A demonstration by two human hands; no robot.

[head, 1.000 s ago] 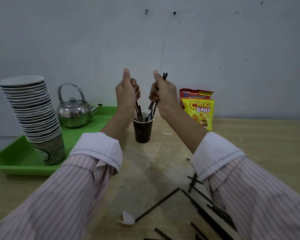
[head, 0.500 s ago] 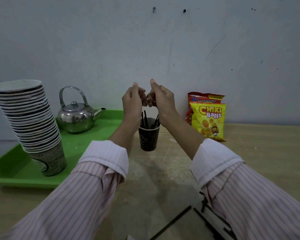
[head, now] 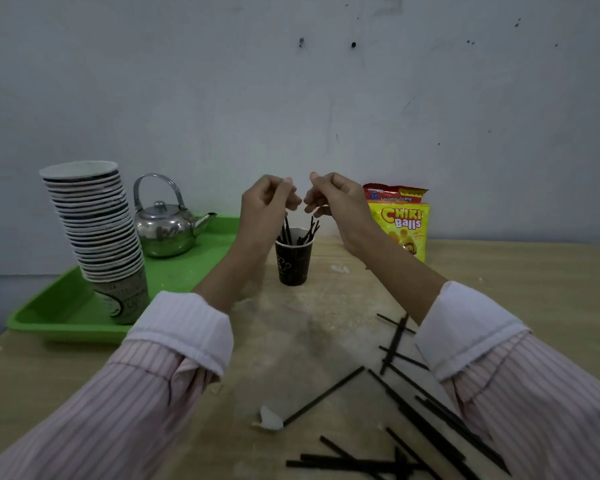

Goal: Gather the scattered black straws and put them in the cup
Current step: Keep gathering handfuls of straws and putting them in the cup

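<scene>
Pale wooden tabletop (head: 520,278), dull and scuffed, dusted with whitish smears and a few crumbs near the middle. Behind it a plain grey-white wall (head: 205,98), marked with dark specks, two small holes and faint scratches. Dim, flat light throughout.

Dark paper cup (head: 293,268) upright near the centre of the tabletop, several black straws (head: 286,232) standing in it and leaning against the rim. Directly above the cup, left hand (head: 265,204) and right hand (head: 336,199), close together but apart, fingers curled and thumbs up. Left grip: top of one straw reaching the underside of the fingers; pinched or merely touching, cannot tell. Right grip: curled, straw tips just beneath; holding anything or not, cannot tell.

More loose straws (head: 326,396) scattered flat and criss-crossed on the near right of the tabletop, some passing under the right striped sleeve (head: 534,410). Small white scrap (head: 269,419) at the end of one.

On the left, green tray (head: 63,317) carrying a tall, leaning stack of paper cups (head: 97,233) and a shiny metal kettle (head: 165,228). On the right against the wall, yellow snack bag (head: 400,226) with a red bag (head: 394,194) behind it.
</scene>
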